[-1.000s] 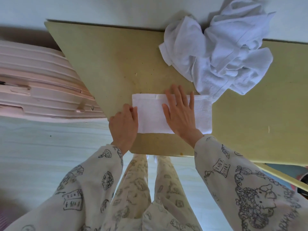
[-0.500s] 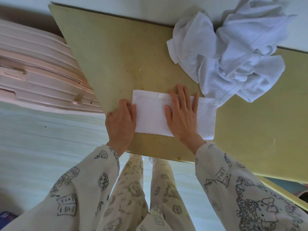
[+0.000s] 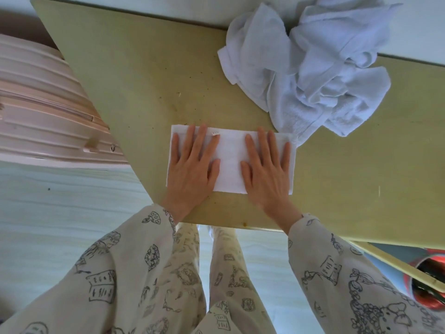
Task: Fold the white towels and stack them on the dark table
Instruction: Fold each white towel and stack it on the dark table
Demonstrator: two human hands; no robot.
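**Listener:** Where are the hands?

**Operator:** From my feed, I see both lying flat, palms down, on a folded towel [image 3: 230, 162]. The left hand [image 3: 192, 162] covers its left end, fingers straight and slightly spread. The right hand [image 3: 266, 168] covers its right end the same way. Neither hand is curled around anything; they press on the cloth.

**Listener:** And the towel itself?

**Operator:** It is white, folded into a neat rectangle, and sits near the front edge of an olive-coloured desk [image 3: 134, 68]. A small tag [image 3: 215, 133] shows at its far edge, between the two hands.

**Listener:** What lies beyond it?

**Operator:** I see a pile of unfolded white towels [image 3: 310, 66] heaped toward the back right of the desk. One hanging corner of the pile reaches the folded towel's far right corner; I cannot tell whether they touch.

**Listener:** Anything around the desk?

**Operator:** To the left is a pale pink ribbed suitcase [image 3: 41, 112] with a zip. Below, I see cream sleeves [image 3: 342, 268] and trousers printed with dark line drawings, over a pale floor [image 3: 60, 208]. A red-rimmed container [image 3: 426, 283] shows at the lower right.
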